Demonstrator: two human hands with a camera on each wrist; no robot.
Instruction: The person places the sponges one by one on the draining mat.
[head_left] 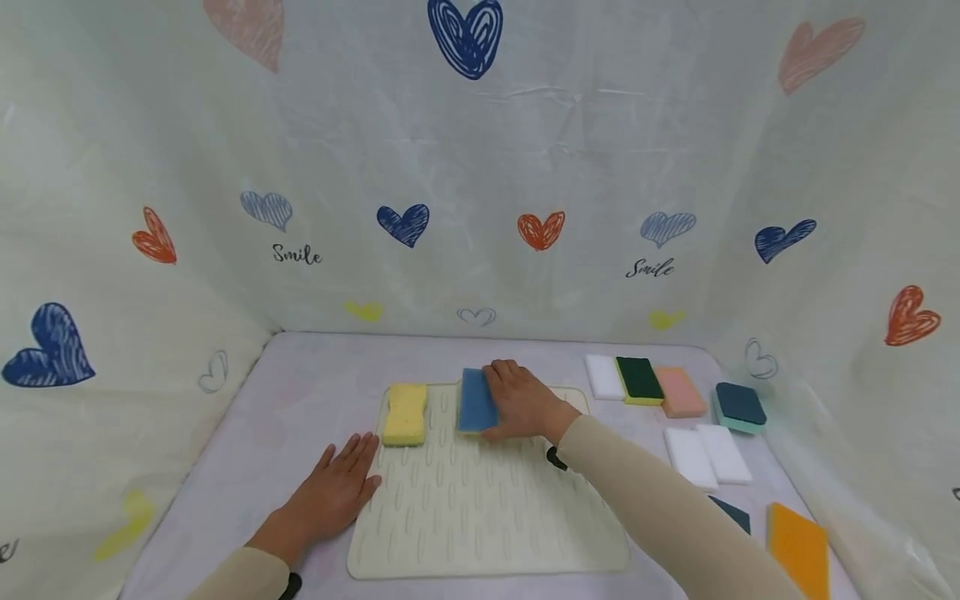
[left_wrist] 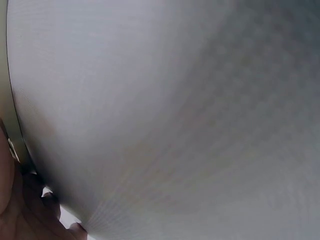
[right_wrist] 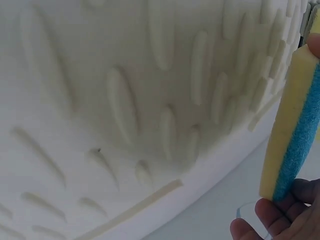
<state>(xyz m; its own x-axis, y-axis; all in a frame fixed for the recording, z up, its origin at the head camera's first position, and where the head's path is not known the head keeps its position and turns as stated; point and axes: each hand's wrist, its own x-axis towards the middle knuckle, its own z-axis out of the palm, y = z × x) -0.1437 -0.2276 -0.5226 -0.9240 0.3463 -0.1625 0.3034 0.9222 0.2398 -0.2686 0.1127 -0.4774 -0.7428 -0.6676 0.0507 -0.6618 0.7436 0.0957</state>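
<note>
My right hand [head_left: 519, 403] grips a sponge [head_left: 477, 402] with a blue scouring face and a yellow foam body, over the back part of a cream ridged mat [head_left: 487, 533]. In the right wrist view, fingers and thumb hold the blue and yellow sponge [right_wrist: 287, 130] by its two ends. To its left, a yellow sponge [head_left: 406, 414] with pinched-in sides lies on the mat's back left corner. My left hand [head_left: 335, 487] lies flat with straight fingers on the table by the mat's left edge, its fingertips near the yellow sponge. The left wrist view shows mostly blurred tablecloth.
Along the right side of the table lie white pads [head_left: 603, 377], a green and yellow sponge [head_left: 640, 381], a pink sponge [head_left: 680, 392], a dark teal sponge [head_left: 740, 406], more white pads [head_left: 690, 458] and an orange sponge [head_left: 797, 550]. A heart-printed curtain [head_left: 480, 150] surrounds the table.
</note>
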